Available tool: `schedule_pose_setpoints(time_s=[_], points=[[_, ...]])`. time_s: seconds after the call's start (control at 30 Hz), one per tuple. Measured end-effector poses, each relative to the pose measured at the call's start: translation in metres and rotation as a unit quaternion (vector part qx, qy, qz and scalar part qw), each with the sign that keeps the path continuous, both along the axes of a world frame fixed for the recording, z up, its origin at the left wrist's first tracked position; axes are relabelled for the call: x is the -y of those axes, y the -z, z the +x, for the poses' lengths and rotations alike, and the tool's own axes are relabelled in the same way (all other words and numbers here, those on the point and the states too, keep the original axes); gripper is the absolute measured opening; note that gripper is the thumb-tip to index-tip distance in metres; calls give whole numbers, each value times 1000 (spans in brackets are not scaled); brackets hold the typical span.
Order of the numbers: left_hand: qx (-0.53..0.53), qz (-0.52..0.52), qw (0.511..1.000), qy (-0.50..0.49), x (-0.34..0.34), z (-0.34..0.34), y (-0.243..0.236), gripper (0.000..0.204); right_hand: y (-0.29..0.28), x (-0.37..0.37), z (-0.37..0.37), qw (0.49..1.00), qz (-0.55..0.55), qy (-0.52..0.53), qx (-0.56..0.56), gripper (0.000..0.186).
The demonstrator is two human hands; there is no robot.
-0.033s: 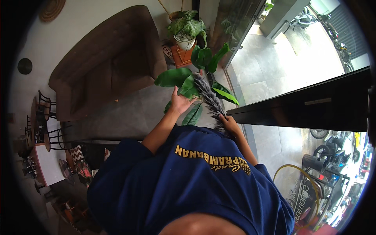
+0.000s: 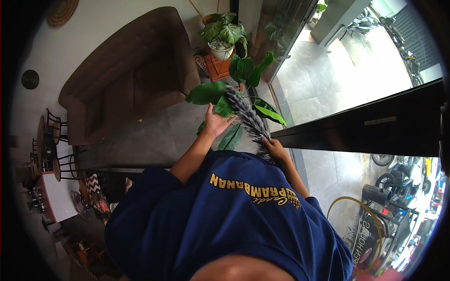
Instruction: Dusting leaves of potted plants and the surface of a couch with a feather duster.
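A leafy potted plant with broad green leaves (image 2: 206, 93) stands in front of me. My left hand (image 2: 217, 124) is open, palm up and fingers spread, just below one of its leaves (image 2: 224, 106); whether the fingertips touch it I cannot tell. In my right hand (image 2: 275, 149) is a fluffy grey feather duster (image 2: 251, 119), gripped near its lower end. The duster slants up to the left, its tip lying over the leaves. Its handle is hidden by my hand and shirt, and the plant's pot is mostly covered.
A brown sofa (image 2: 126, 79) stands to the left. Beyond the plant, a second plant in a white pot (image 2: 220, 50) sits on an orange-brown stand (image 2: 219, 69). Glass with a thick black frame (image 2: 375, 122) runs along the right, with motorbikes (image 2: 398, 175) outside.
The duster's tip has shifted a little to the left, over the large leaf. My left hand has stayed in place.
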State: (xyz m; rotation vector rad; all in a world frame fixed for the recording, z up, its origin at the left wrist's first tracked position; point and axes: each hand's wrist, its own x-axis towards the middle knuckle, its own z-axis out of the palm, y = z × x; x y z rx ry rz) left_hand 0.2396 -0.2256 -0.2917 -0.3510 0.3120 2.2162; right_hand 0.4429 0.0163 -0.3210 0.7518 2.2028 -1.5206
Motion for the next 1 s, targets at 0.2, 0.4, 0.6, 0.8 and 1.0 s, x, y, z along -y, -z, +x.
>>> schedule_pose_setpoints(time_s=[0.2,0.4,0.6,0.8,1.0], points=[[-5,-20,1000,10,-1,5,-2,80,-4,-6,6,996,85,9,-5,59],[-18,-28,999,14,1,3,-2,81,-17,-10,15,995,-71,-74,-8,64],[-34,-64,997,27,5,1,-1,79,-17,1,10,993,118,-22,5,62],[-25,-53,998,-13,3,-4,-1,78,-29,3,21,996,-54,-60,-42,55],[-22,-95,995,9,7,-5,0,72,-49,6,16,998,33,-52,-21,49]])
